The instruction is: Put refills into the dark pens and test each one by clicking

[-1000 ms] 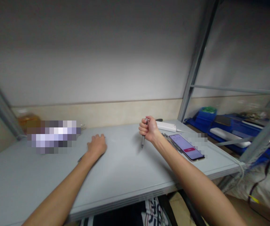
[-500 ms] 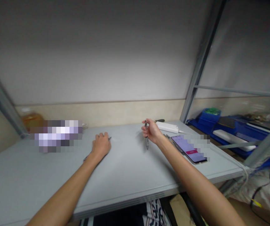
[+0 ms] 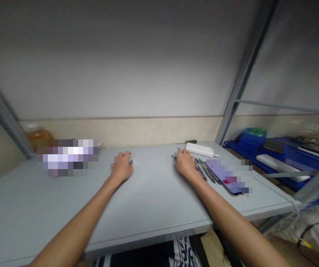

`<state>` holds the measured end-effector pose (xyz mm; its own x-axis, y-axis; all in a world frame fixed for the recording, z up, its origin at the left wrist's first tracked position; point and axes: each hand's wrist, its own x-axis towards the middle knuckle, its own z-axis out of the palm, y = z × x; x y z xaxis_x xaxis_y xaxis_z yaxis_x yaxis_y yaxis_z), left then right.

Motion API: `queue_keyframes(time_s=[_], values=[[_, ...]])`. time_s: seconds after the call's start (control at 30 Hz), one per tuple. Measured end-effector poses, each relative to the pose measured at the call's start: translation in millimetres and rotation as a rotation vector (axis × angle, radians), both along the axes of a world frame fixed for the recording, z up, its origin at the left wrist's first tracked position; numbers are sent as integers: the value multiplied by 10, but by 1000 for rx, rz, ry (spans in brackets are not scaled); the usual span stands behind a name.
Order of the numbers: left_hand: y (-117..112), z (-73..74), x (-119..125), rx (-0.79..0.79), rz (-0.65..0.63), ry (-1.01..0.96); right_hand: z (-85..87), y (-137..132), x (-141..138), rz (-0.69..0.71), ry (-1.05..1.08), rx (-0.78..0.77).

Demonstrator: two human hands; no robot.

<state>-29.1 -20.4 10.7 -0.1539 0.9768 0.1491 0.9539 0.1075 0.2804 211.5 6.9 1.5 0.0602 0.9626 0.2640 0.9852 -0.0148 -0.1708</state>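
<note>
My left hand rests on the grey desk with its fingers curled. The end of a pen pokes out beside the thumb; the rest is under the hand. Across the desk, my right hand is palm down and closed on another pen, whose dark tip sticks out on its left side. Just right of this hand lie several dark pens side by side. A phone with a lit screen, partly blurred out, lies along them.
A white power strip and a screwdriver lie behind my right hand. At the far left are a pixelated object and a jar of amber contents. Metal posts frame the desk; blue items lie beyond the right one.
My right hand has turned from holding a pen upright above the desk to palm down, slightly rightward, beside the row of pens. The left hand has shifted slightly, with its fingers moved.
</note>
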Motion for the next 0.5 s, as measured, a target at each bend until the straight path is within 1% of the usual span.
queue_keyframes(time_s=[0.07, 0.17, 0.23, 0.33, 0.5], values=[[-9, 14, -21, -11, -34, 19, -16, -38, -8, 14, -82, 7], [-29, 17, -70, -44, -141, 70, -30, -67, -15, 84, -173, -9], [-42, 13, -99, -51, -202, 120, -29, -71, -11, 100, -199, -17], [-45, 6, -129, -40, -218, 179, -22, -65, 14, 89, -209, -12], [-3, -33, -170, -10, -249, 175, -17, -55, 109, 41, -222, 27]])
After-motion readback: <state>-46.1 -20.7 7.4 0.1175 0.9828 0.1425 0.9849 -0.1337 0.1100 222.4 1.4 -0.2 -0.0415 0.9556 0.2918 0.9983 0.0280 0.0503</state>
